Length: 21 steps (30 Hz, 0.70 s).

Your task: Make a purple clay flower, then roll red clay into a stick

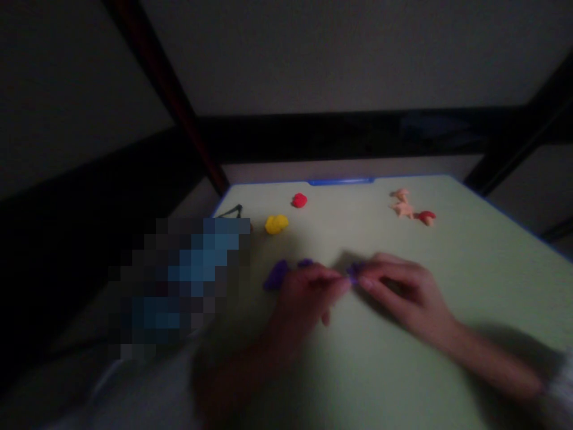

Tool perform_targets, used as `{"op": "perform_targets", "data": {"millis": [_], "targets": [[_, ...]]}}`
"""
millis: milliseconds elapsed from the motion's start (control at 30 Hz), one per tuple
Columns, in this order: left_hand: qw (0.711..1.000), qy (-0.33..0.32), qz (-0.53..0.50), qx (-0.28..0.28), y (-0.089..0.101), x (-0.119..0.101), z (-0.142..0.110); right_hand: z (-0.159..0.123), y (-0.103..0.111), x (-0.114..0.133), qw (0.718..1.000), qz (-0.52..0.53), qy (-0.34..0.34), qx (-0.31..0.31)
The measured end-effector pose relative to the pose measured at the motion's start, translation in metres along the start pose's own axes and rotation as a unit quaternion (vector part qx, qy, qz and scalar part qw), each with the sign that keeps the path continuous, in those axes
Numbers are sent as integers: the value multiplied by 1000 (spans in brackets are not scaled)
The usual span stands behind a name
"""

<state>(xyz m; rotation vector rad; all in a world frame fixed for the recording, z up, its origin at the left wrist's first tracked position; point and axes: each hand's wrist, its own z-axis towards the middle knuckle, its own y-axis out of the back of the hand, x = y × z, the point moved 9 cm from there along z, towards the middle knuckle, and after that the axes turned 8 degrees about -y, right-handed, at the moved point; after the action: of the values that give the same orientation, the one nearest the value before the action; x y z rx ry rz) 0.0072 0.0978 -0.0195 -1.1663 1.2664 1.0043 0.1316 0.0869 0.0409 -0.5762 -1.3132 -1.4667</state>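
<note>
Between the fingertips of both hands is a small piece of purple modelling clay (353,273). My right hand (405,292) pinches it between thumb and fingers, over the table. From the other side my left hand (308,304) has its thumb and fingers pressed together at the same piece. A larger purple clay lump (276,276) lies just left of my left hand, and a small purple bit (305,262) shows behind its knuckles. The picture is dim and blurred, so the piece's shape is hard to make out.
On the pale table (358,370) lie a yellow clay lump (276,224) and a red clay lump (299,200). Farther right are peach-coloured clay pieces (403,208) and a red-and-peach piece (427,217). A blue strip (342,181) runs along the far edge. Pixelated blocks cover an area at left.
</note>
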Motion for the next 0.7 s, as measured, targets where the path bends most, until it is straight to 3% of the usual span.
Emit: {"op": "perform_targets", "data": {"millis": [200,467,700], "targets": [[1000,8,-11,-12,1,0,-3,3,3,-4,999,19,-26,-17],[1000,-4,1,18,-1,4,1,3,-5,-20,988,101,-117,10],[1000,-23,13,13,-2,-1,-2,2,-10,-20,989,101,-107,28]]}}
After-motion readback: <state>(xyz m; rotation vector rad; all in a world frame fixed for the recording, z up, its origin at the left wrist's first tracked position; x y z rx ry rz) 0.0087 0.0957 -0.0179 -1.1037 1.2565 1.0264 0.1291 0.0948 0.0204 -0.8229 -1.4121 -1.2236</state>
